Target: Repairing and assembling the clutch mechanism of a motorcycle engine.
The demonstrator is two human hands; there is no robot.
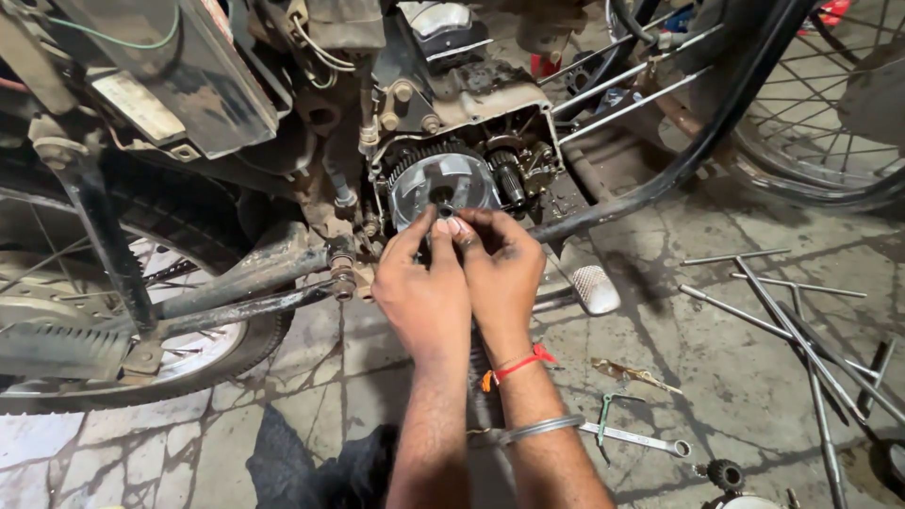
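Note:
A motorcycle engine stands opened on its side, showing a round silvery clutch assembly ringed by a dark toothed gear. My left hand and my right hand are pressed together just below its centre. Their fingertips pinch at something small in front of the clutch hub; what it is stays hidden by the fingers. A red thread and a metal bangle sit on my right wrist.
The rear wheel and swingarm are at left, another spoked wheel at top right. A foot peg juts out beside my right hand. Several long T-handle wrenches, a spanner and a small gear lie on the cracked stone floor.

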